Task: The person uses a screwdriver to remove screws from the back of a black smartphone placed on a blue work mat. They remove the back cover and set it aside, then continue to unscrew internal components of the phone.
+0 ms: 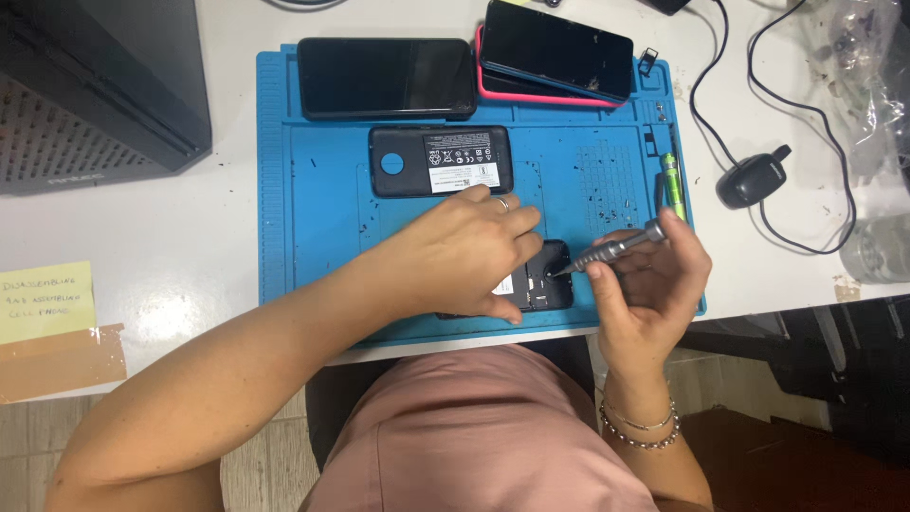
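Holding down this opened-up phone with my left hand, palm and fingers spread flat over most of it, so only the right end peeks out. What shows is black and glossy, with a round dark spot near the corner and a small white sticker just under my thumb. It's lying flat near the front edge of the blue work mat, right in front of me.

My right hand has its fingers closed around a slim grey metal screwdriver, pinched like a pen and tilted, tip resting on the phone next to that round spot. My wrist has a couple of beaded bracelets on it, for what it's worth.

Rest of the mat: a black back cover with a round hole and a white label lies just above my left hand, not touching it. Further back there's a dark phone face up, and beside it another dark phone stacked crooked on a pink case. A green-handled tool sits along the mat's right edge, just beyond my right hand.

Off the mat, on the white surface, there's a small black gadget with a cable to the right, a yellow sticky note taped down on the left, and a dark box in the back left corner.
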